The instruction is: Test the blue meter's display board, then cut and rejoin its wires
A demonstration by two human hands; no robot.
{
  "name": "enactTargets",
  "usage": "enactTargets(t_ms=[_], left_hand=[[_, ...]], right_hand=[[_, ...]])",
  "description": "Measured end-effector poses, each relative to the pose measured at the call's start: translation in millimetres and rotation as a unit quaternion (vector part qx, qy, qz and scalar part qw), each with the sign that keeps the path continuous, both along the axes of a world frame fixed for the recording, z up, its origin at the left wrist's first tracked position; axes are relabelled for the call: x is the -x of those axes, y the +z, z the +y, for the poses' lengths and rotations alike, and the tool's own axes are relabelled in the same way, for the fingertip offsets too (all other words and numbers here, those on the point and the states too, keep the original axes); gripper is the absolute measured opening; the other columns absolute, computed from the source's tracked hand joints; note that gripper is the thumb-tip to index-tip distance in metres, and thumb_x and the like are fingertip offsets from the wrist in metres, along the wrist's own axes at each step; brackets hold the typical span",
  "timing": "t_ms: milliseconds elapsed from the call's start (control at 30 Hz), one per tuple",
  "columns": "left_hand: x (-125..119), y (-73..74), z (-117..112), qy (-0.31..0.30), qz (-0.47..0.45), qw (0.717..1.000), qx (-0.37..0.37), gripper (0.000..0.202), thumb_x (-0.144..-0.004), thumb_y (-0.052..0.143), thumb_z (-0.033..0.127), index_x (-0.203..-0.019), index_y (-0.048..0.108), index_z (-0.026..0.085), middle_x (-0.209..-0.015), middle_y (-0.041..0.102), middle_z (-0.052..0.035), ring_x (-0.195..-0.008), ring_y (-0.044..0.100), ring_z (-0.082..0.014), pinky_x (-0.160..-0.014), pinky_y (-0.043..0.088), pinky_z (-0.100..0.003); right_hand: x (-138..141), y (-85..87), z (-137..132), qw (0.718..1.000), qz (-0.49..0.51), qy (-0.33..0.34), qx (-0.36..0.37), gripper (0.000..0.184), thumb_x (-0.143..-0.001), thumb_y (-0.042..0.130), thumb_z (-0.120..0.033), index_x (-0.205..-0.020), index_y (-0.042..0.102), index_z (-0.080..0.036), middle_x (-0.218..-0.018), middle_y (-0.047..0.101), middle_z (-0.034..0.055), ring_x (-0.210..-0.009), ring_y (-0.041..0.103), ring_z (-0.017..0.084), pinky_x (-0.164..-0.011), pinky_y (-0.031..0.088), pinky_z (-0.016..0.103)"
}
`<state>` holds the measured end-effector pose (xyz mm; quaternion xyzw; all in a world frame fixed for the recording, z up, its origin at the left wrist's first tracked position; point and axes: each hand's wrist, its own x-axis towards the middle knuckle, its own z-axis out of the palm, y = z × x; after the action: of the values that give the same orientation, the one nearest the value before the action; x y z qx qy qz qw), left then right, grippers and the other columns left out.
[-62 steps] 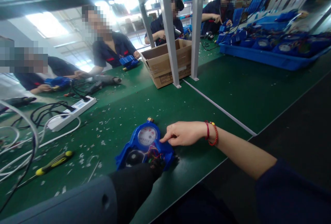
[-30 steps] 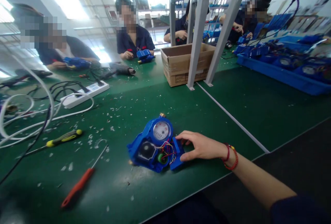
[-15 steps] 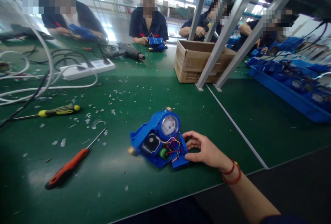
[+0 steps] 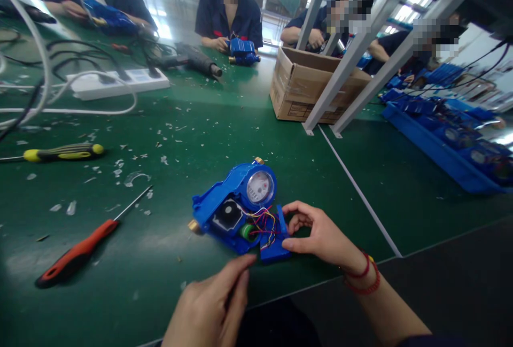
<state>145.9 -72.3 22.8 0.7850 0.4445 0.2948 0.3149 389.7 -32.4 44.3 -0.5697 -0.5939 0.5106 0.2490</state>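
Note:
A blue water meter [image 4: 224, 192] lies on the green tabletop, its housing opened up. Its round white dial faces up, and brass ends poke out at two sides. Inside sit a black round part, a green cylinder and several thin coloured wires. These wires run to a small blue cover [image 4: 274, 248] at the meter's right. My right hand [image 4: 315, 232] grips that cover's right edge between thumb and fingers. Just below the meter, my left hand [image 4: 212, 299] is empty, its index finger stretched toward the cover without clearly touching it.
Left of the meter lie an orange-black screwdriver [image 4: 82, 253] and a yellow-black screwdriver [image 4: 66, 152]. Behind them are a white power strip [image 4: 120, 84] and a heat gun [image 4: 196, 61]. A cardboard box [image 4: 296, 87] stands by metal posts; a blue tray [image 4: 433, 146] holds meters. Several co-workers sit opposite.
My left hand has come into view from below, near the meter. My right hand stays on the cover. The whole scene has shifted somewhat up and left as the camera tilted.

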Motion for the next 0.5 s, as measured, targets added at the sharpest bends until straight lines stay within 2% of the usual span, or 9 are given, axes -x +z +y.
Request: enactTargets(t_ms=[67,167,367,500], left_hand=[[-19,-2.6,7,-0.006,0.024,0.999,0.028,0.03,-0.088,0.043,0.026,-0.116,0.053,0.022,-0.077,0.071,-0.001,-0.056,0.065,-0.0122,-0.047,0.045,-0.016],[-36,-4.5,12,0.018,0.018,0.996,0.089,0.032,-0.088,0.042,0.029,-0.116,0.053,0.019,-0.064,0.068,-0.0005,-0.044,0.058,-0.0117,-0.042,0.04,-0.018],[-47,-3.6,14,0.06,-0.076,0.978,0.184,0.017,-0.086,0.047,0.033,-0.088,0.058,0.02,-0.051,0.046,0.0047,-0.044,0.043,-0.0085,-0.043,0.03,-0.017],[-49,-6.7,13,0.063,-0.156,0.95,0.262,0.022,-0.086,0.045,0.037,-0.083,0.055,0.018,-0.053,0.04,0.0055,-0.046,0.033,-0.0074,-0.043,0.024,-0.018]], right_hand=[[2,5.2,-4,0.999,-0.03,0.004,-0.028,0.056,-0.062,0.078,-0.039,-0.108,0.052,-0.021,-0.08,0.058,-0.0009,-0.075,0.057,0.015,-0.071,0.047,0.03],[4,9.6,-7,0.997,-0.052,0.006,-0.063,0.057,-0.06,0.079,-0.039,-0.107,0.053,-0.021,-0.083,0.057,-0.0006,-0.076,0.056,0.015,-0.07,0.047,0.029],[7,12.2,-9,0.992,-0.068,0.013,-0.103,0.055,-0.06,0.079,-0.038,-0.106,0.053,-0.022,-0.093,0.055,0.0012,-0.077,0.055,0.015,-0.07,0.047,0.028],[6,12.5,-8,0.992,-0.07,0.019,-0.099,0.056,-0.06,0.079,-0.04,-0.106,0.053,-0.022,-0.09,0.056,0.0009,-0.076,0.055,0.016,-0.069,0.047,0.029]])
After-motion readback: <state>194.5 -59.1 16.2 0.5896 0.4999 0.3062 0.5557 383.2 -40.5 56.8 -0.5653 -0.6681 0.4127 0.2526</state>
